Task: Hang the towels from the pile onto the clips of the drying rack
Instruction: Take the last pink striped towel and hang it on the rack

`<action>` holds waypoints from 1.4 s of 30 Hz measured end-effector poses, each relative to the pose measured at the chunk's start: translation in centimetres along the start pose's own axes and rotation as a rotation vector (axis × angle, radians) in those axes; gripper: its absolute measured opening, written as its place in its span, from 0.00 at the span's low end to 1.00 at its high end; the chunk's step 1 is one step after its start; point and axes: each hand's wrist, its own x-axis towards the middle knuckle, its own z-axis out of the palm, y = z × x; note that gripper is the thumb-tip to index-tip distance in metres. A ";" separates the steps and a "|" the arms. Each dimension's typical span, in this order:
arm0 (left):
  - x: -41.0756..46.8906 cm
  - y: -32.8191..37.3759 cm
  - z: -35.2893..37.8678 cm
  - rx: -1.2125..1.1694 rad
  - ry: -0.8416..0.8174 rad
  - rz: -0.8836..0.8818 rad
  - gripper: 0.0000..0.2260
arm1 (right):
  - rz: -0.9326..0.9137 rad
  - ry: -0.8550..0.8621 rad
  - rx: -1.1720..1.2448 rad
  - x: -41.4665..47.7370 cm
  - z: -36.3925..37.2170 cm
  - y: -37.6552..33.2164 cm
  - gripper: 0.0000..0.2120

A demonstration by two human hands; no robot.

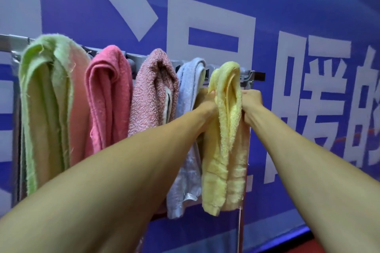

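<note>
Two hands pinch the yellow towel (pixel 225 133), the left hand (pixel 208 103) on its left fold, the right hand (pixel 251 100) on its right. It hangs long-axis downward at the drying rack's (pixel 247 77) right end, beside the pale blue towel (pixel 188 88).

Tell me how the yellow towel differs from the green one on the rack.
The yellow towel hangs at the right end of the rack; the green towel hangs at its left end. The left hand and right hand grip the yellow towel; nothing touches the green towel. Both hang folded from the rack's top.
</note>
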 end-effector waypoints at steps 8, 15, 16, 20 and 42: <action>-6.5 0.8 -1.1 0.057 -0.193 0.189 0.13 | -0.215 0.267 -0.266 -5.8 -3.4 -1.6 0.14; -14.1 2.6 -6.8 0.056 -0.175 0.073 0.17 | -0.357 0.026 -0.418 -16.4 -4.4 -3.6 0.10; -15.5 2.8 -8.1 0.070 -0.177 0.057 0.19 | -0.343 -0.034 -0.454 -18.5 -4.4 -3.6 0.10; -22.1 2.4 -14.7 0.106 -0.179 -0.076 0.23 | -0.235 -0.330 -0.573 -26.8 -2.7 -3.6 0.09; -47.8 -30.0 -34.2 0.275 -0.126 -0.799 0.08 | 0.248 -1.205 -0.796 -52.3 16.2 26.1 0.07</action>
